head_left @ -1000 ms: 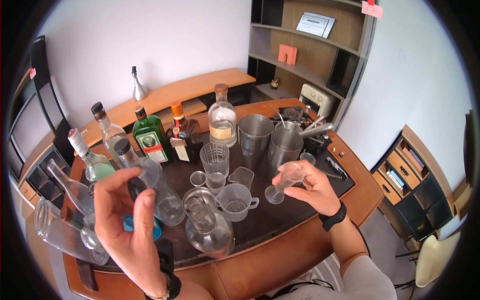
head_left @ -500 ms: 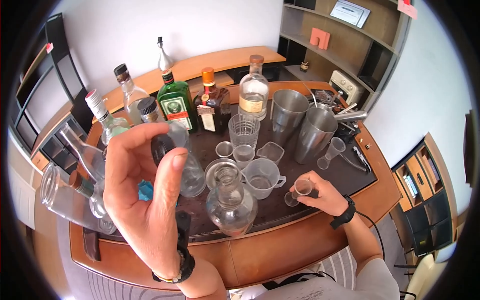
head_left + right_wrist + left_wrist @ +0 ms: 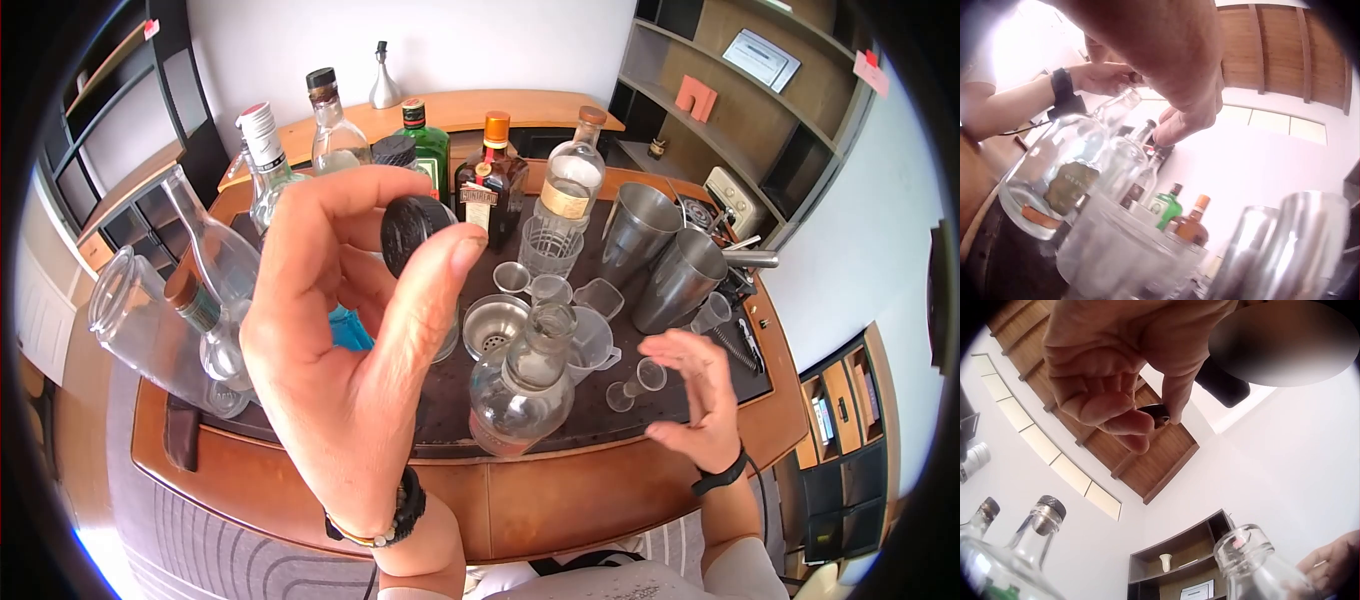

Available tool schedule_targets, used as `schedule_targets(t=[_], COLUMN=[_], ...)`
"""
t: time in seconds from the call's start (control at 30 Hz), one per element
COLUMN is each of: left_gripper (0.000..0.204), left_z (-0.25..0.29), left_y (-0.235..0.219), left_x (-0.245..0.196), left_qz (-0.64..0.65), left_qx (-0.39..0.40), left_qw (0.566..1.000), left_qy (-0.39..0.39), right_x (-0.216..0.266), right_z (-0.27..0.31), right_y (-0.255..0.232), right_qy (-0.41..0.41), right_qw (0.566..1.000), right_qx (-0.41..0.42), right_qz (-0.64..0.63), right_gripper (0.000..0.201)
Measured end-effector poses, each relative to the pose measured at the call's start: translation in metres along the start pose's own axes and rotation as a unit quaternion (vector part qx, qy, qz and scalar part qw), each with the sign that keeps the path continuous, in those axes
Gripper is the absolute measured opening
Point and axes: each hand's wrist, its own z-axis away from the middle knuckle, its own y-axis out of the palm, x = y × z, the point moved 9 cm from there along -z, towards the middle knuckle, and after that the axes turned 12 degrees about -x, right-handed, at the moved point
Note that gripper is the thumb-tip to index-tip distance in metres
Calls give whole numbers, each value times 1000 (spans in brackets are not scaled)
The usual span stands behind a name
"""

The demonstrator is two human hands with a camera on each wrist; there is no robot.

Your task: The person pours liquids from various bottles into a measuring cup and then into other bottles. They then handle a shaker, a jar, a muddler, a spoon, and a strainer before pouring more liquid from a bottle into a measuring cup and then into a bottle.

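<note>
My left hand (image 3: 340, 340) is raised over the left of the table and pinches a black bottle stopper (image 3: 408, 236) between thumb and index finger. In the left wrist view the stopper (image 3: 1156, 412) shows edge-on at the fingertips. Below and to the right, a clear glass bottle (image 3: 520, 395) stands uncapped near the table's front edge. My right hand (image 3: 702, 405) has its fingers spread, holding nothing, just right of a small clear waisted measuring cup (image 3: 636, 386) upright on the table. The right wrist view shows the bottle's dark label (image 3: 1074, 186).
Several bottles line the back and left, among them a green bottle (image 3: 428, 150) and an orange-capped brown bottle (image 3: 492, 185). A plastic measuring jug (image 3: 592, 345), a steel strainer (image 3: 494, 328) and steel shaker tins (image 3: 682, 280) stand mid-table. A wide-mouthed glass vessel (image 3: 150, 325) lies tilted at left.
My right hand has lowered the small measuring cup to the table, let it go and opened. My left hand still pinches the stopper. The head view has swung left, shifting the scene rightward.
</note>
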Motion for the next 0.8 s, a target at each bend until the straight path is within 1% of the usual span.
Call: schedule_targets(t=[0.03, 0.13, 0.2, 0.3, 0.33, 0.43, 0.47, 0.6, 0.67, 0.77, 0.8], left_gripper=[29, 31, 31, 31, 31, 29, 27, 21, 21, 22, 22], left_z=[-1, -5, -5, -6, -6, -7, -7, -7, -7, -8, -8], left_y=[-4, -16, -22, -29, -30, -31, -31, -29, -29, -30, -31], left_x=[0, 1, 2, 1, 0, -1, 1, 4, 6, 7, 8], left_qz=[-9, -26, -21, -14, -13, 3, 7, 23, 31, 23, 19], left_qx=[-9, -44, -48, -51, -51, -49, -44, -44, -37, -42, -44], left_qw=[1000, 999, 999, 999, 999, 999, 999, 998, 998, 998, 998], left_qy=[3, 6, 1, 3, 5, 9, 6, -36, -40, -30, -31], right_x=[5, 19, 26, 17, 19, 8, 9, 3, 3, -1, -4], right_z=[-2, -14, -23, -29, -32, -36, -38, -41, -41, -42, -42], right_y=[16, 53, 71, 94, 102, 114, 116, 118, 117, 111, 108], right_qy=[-17, -16, -22, -7, 1, 90, 102, 104, 91, 79, 93], right_qw=[999, 997, 996, 996, 994, 983, 979, 973, 970, 963, 959], right_qx=[33, 36, 32, 61, 65, 81, 57, 55, 47, 10, -5], right_qz=[-18, -62, -80, -70, -89, -136, -170, -200, -221, -259, -269], right_gripper=[94, 97, 96, 92, 78, 65, 54, 50, 48, 46, 46])
